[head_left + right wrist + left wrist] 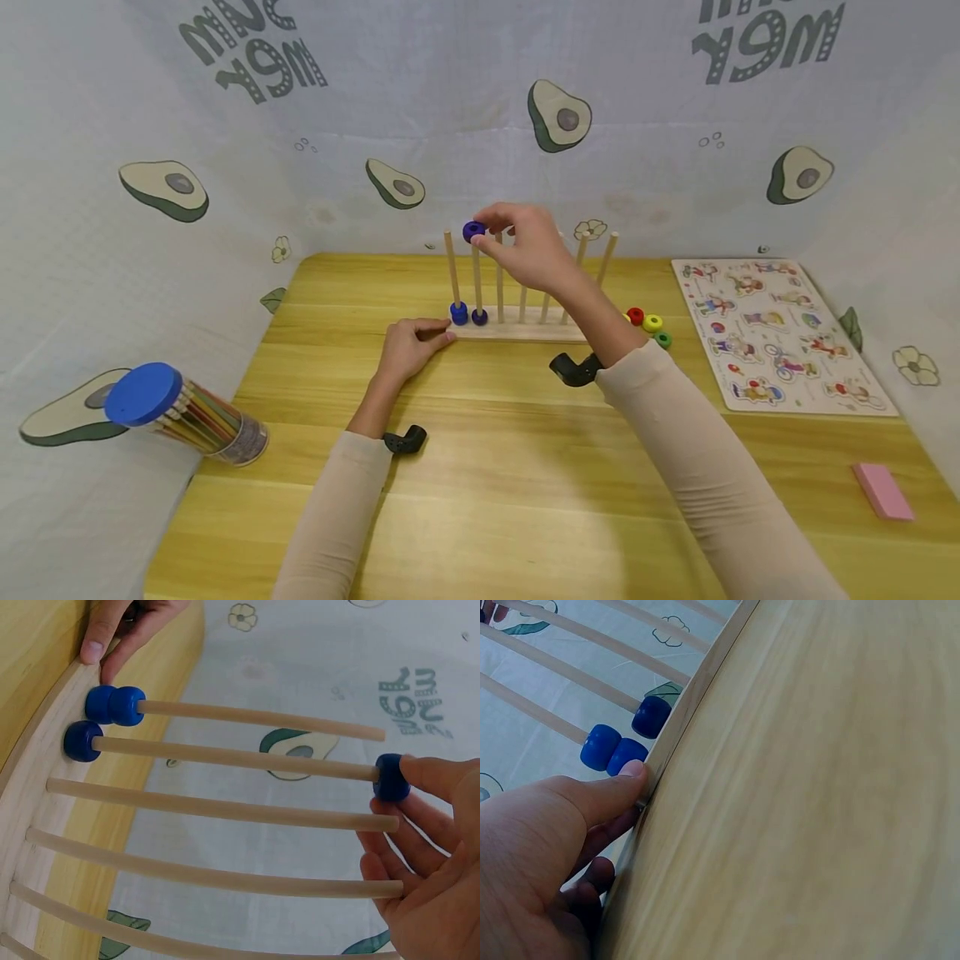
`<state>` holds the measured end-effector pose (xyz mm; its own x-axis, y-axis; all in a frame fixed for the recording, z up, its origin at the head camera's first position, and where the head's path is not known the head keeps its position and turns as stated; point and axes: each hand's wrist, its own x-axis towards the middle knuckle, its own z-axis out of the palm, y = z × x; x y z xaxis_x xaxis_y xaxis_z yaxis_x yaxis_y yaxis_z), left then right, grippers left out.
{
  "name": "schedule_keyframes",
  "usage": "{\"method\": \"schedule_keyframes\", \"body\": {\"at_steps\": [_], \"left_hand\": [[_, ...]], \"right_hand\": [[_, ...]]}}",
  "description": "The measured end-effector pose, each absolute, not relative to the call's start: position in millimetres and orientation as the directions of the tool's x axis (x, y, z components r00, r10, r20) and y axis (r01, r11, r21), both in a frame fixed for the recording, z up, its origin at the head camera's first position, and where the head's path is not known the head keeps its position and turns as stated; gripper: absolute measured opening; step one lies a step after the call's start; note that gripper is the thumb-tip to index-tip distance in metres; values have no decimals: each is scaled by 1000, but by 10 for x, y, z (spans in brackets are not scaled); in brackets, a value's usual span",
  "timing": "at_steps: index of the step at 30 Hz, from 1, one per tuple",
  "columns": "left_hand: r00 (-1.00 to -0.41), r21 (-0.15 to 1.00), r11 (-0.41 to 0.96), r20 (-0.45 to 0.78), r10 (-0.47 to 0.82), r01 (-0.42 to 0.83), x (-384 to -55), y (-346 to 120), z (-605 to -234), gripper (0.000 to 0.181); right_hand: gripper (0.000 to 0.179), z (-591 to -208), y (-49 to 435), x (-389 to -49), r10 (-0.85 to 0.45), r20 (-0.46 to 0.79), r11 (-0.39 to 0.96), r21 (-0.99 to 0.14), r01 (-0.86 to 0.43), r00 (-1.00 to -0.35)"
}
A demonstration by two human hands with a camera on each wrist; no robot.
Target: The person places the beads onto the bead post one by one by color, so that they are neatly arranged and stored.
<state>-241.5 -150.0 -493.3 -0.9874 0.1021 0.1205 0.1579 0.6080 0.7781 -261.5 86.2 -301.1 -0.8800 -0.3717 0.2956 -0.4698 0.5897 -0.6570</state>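
A wooden peg rack (pixel 517 332) stands on the table with a row of upright pegs. My left hand (pixel 407 352) grips the left end of its base, the thumb on top beside two stacked blue beads (pixel 113 705) on the end peg. One dark blue bead (pixel 82 742) sits at the foot of the second peg. Between thumb and fingertips, my right hand (pixel 531 250) pinches another dark blue bead (pixel 391 778) right at the top of that second peg. The other pegs in the right wrist view carry no beads.
Loose red (pixel 635 316), yellow (pixel 652 323) and green beads (pixel 662 340) lie by the rack's right end. A picture board (pixel 780 333) and a pink block (pixel 884 492) are farther right. At the left, a blue-lidded tub of sticks (pixel 206 421) leans.
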Motion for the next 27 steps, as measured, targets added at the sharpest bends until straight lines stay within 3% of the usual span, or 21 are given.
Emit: {"method": "schedule_keyframes", "body": {"at_steps": [15, 27], "left_hand": [[-986, 791, 588, 121, 117, 167, -2450, -1361, -4938, 29], [-988, 797, 584, 115, 108, 156, -2394, -1436, -4937, 29]], "right_hand": [[37, -2980, 1148, -2487, -360, 292, 630, -624, -462, -886], [37, -2997, 1740, -2198, -175, 415, 605, -670, -430, -893]]}}
